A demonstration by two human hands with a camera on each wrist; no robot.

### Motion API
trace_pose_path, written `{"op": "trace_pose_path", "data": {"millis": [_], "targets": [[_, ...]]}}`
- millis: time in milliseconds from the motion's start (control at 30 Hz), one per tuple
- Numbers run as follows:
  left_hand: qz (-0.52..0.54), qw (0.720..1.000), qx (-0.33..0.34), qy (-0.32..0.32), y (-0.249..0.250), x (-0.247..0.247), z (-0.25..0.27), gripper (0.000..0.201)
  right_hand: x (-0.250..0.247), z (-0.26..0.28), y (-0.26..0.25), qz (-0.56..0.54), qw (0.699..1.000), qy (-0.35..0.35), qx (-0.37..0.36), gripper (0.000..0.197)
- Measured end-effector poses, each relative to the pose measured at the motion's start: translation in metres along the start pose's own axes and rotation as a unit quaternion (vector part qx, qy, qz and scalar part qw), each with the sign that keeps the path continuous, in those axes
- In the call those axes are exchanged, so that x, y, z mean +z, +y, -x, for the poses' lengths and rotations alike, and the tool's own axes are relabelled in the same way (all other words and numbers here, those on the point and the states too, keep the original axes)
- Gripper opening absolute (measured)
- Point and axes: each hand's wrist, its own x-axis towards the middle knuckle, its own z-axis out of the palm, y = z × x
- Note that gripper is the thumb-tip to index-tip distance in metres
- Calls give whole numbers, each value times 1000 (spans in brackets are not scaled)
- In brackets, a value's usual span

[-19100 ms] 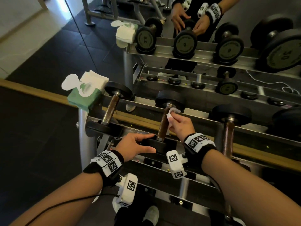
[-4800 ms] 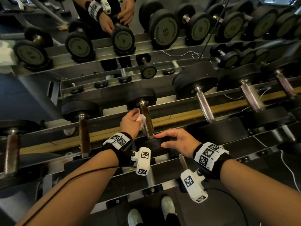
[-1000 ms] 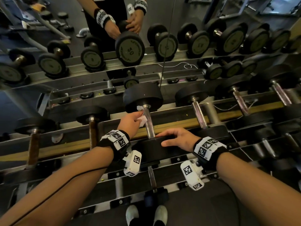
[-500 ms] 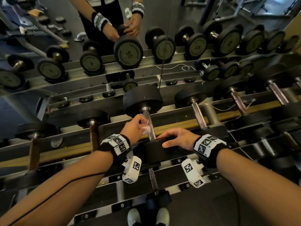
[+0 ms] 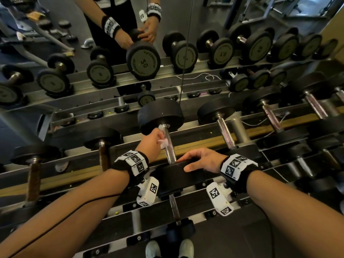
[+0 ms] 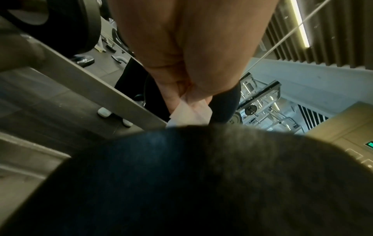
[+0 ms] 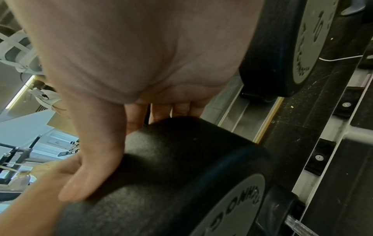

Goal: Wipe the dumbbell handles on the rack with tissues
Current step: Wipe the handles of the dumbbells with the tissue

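Note:
In the head view a dumbbell lies on the rack's top tier [image 5: 202, 142] with its far black head [image 5: 161, 116] and near black head [image 5: 175, 178] joined by a chrome handle [image 5: 170, 155]. My left hand [image 5: 161, 139] pinches a crumpled white tissue [image 5: 163, 143] against the upper left side of that handle. The left wrist view shows the left hand [image 6: 191, 95] with the tissue [image 6: 187, 115] sticking out of its fingers. My right hand [image 5: 186, 163] lies over the top of the near head, thumb on its near side. The right wrist view shows the right hand [image 7: 113, 159] draped over the near head [image 7: 181, 167].
A rusty-handled dumbbell [image 5: 103, 157] sits to the left and a chrome-handled one [image 5: 225, 133] to the right. A mirror [image 5: 74, 25] behind the rack reflects the rack and me. A smaller dumbbell [image 5: 175, 211] lies on the lower tier, above my shoes [image 5: 152, 249].
My left hand has slid the tissue a little down the handle, away from the far head. My right hand has stayed on the near head.

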Motion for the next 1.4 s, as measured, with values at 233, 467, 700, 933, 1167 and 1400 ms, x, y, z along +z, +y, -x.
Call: {"op": "trace_pose_path", "data": {"millis": [233, 467, 700, 933, 1167, 1400], "targets": [[31, 999, 15, -28, -9, 5, 12, 26, 0, -3, -1, -1, 1000, 4, -1, 29], [36, 989, 10, -143, -8, -6, 30, 26, -1, -4, -5, 28, 999, -13, 11, 30], [111, 993, -5, 48, 6, -21, 5, 27, -2, -5, -11, 54, 998, -16, 32, 36], [29, 999, 25, -12, 2, 0, -3, 31, -2, -2, -4, 7, 1000, -13, 8, 30], [69, 996, 31, -55, -10, 9, 18, 40, -2, 0, -5, -24, 1000, -18, -2, 31], [155, 971, 0, -183, -13, -6, 31, 29, -3, -3, -5, -7, 1000, -20, 3, 31]]}}
